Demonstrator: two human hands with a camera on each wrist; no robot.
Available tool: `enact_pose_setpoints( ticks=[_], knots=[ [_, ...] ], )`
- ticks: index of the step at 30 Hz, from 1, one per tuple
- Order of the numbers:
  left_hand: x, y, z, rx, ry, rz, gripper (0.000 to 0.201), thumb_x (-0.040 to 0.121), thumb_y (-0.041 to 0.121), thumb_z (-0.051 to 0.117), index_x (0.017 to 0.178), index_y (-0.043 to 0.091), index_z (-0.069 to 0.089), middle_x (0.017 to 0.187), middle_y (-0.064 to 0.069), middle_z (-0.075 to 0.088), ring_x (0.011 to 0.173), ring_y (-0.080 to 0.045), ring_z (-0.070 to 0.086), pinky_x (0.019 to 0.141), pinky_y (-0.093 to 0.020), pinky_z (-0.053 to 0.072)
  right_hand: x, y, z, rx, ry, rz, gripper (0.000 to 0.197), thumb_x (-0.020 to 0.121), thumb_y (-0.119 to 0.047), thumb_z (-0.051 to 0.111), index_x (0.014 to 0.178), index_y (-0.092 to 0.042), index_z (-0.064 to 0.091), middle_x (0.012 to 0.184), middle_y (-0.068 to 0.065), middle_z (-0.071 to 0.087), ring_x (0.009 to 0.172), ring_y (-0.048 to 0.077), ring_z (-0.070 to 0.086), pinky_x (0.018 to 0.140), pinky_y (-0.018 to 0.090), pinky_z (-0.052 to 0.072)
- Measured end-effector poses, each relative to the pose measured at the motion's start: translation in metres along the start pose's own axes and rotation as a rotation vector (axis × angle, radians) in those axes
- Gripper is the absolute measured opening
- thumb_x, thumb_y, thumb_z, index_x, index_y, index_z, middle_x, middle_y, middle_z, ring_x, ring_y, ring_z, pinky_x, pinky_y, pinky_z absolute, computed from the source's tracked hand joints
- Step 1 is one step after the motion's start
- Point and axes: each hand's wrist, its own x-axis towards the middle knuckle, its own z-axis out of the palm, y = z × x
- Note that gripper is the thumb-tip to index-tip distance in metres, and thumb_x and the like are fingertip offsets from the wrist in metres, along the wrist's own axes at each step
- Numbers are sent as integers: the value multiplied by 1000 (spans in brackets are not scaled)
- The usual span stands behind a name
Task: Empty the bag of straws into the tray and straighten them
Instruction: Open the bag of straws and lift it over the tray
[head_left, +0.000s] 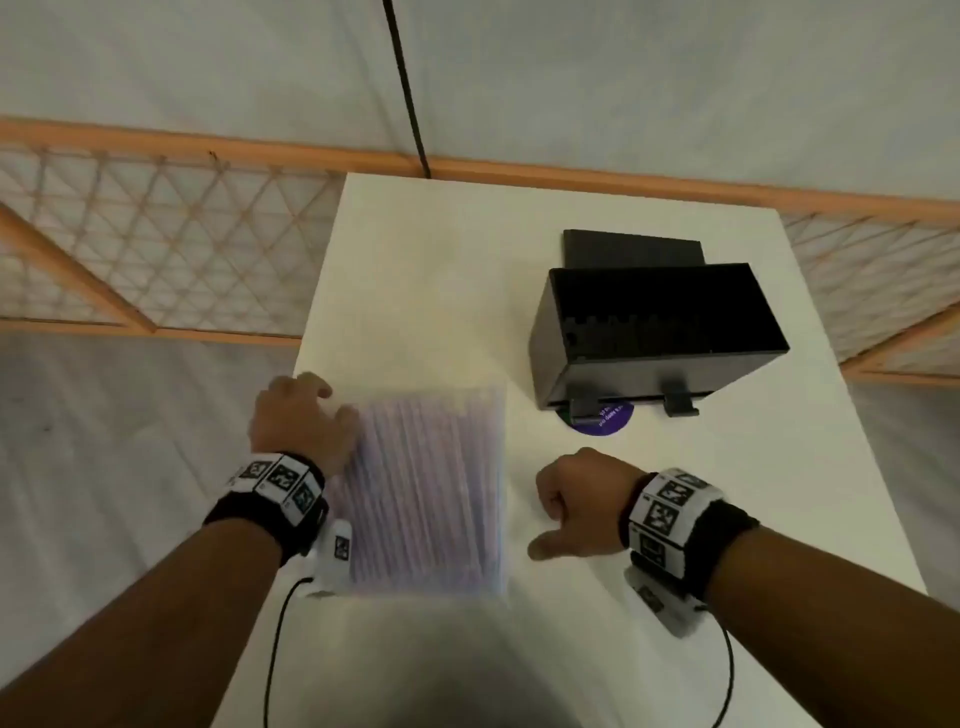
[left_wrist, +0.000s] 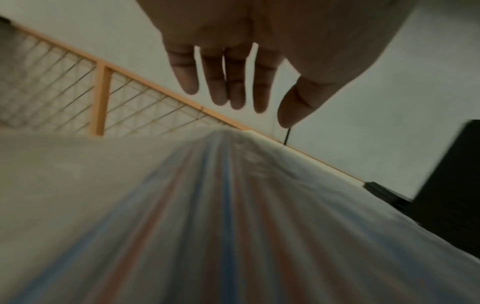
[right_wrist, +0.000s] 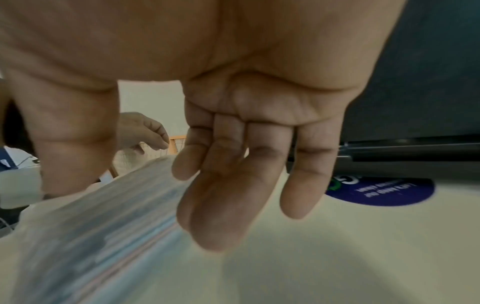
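A clear plastic bag of pale striped straws (head_left: 426, 493) lies flat on the white table (head_left: 415, 291), in front of me and left of centre. My left hand (head_left: 301, 421) hovers over the bag's left edge with fingers (left_wrist: 233, 86) straight and spread, holding nothing; the bag (left_wrist: 233, 226) runs below it. My right hand (head_left: 576, 499) hangs just right of the bag, fingers (right_wrist: 223, 205) loosely curled and empty, the bag (right_wrist: 103, 226) beside it. The black tray (head_left: 660, 338), an open box, stands at the back right.
A flat black lid or plate (head_left: 634, 249) lies behind the tray. A purple round sticker (head_left: 602, 418) shows under the tray's front edge. A wooden lattice railing (head_left: 171, 249) runs behind the table. Cables hang from both wrist cameras near the table's front edge.
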Motion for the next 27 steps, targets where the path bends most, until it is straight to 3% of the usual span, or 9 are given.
enact_pose_setpoints(
  ticks=[3, 5, 10, 12, 14, 17, 19, 22, 27],
  knots=[
    [31, -13, 4, -149, -70, -293, 66, 88, 51, 65, 133, 6, 48, 139, -21, 50, 128, -44, 48, 103, -52, 43, 21, -22, -6, 11, 23, 23, 53, 65, -73, 73, 74, -25, 53, 74, -10, 58, 69, 11, 56, 66, 31, 53],
    [46, -12, 5, -297, -163, -388, 72, 86, 56, 63, 132, 2, 50, 135, -22, 58, 123, -42, 56, 101, -48, 47, 31, -32, -16, 27, 42, 28, 53, 65, -73, 73, 72, -25, 52, 73, -10, 58, 68, 11, 56, 66, 32, 54],
    [53, -3, 10, -472, -178, -368, 43, 93, 38, 60, 92, -4, 69, 92, -18, 67, 93, -39, 66, 85, -41, 54, 64, -53, -42, -5, 104, -19, 42, 77, -63, 70, 77, -25, 52, 77, -7, 60, 74, 17, 59, 72, 33, 56],
    [48, 4, 9, -560, -152, -339, 38, 96, 31, 57, 84, -3, 71, 85, -17, 66, 90, -37, 66, 80, -39, 51, 82, -63, -47, 93, 215, -52, 36, 82, -58, 68, 88, -25, 55, 85, -5, 64, 82, 20, 62, 75, 33, 54],
    [41, 9, 4, -623, -133, -307, 38, 98, 30, 52, 72, 8, 69, 78, -11, 66, 81, -32, 64, 74, -35, 48, 101, -78, -52, 192, 341, -113, 41, 88, -54, 63, 111, -21, 56, 105, -1, 64, 99, 21, 60, 87, 34, 50],
    [28, 18, -4, -710, -108, -254, 46, 104, 30, 46, 65, 11, 60, 62, -2, 57, 55, -14, 52, 56, -24, 43, 130, -108, -58, 204, 332, -172, 57, 97, -49, 49, 141, -14, 41, 138, 9, 53, 126, 29, 49, 106, 42, 41],
    [21, 21, -7, -761, -87, -223, 47, 105, 28, 45, 63, 8, 53, 59, -2, 50, 47, -8, 43, 44, -16, 35, 146, -126, -59, 187, 272, -190, 43, 101, -46, 40, 130, -15, 46, 125, 13, 61, 113, 35, 57, 97, 46, 47],
    [20, 17, -8, -833, -56, -267, 42, 103, 25, 46, 66, 6, 54, 59, -4, 46, 47, -9, 39, 48, -21, 35, 159, -140, -60, 177, 207, -198, 28, 104, -38, 37, 91, -15, 46, 89, 8, 58, 83, 30, 57, 74, 36, 45],
    [27, 9, -10, -803, -35, -362, 41, 101, 18, 44, 64, 7, 57, 58, -3, 54, 35, -2, 46, 36, -13, 35, 163, -121, -58, 170, 184, -246, 34, 105, -31, 40, 72, -22, 42, 71, -5, 46, 78, 21, 48, 70, 28, 30]
  ],
)
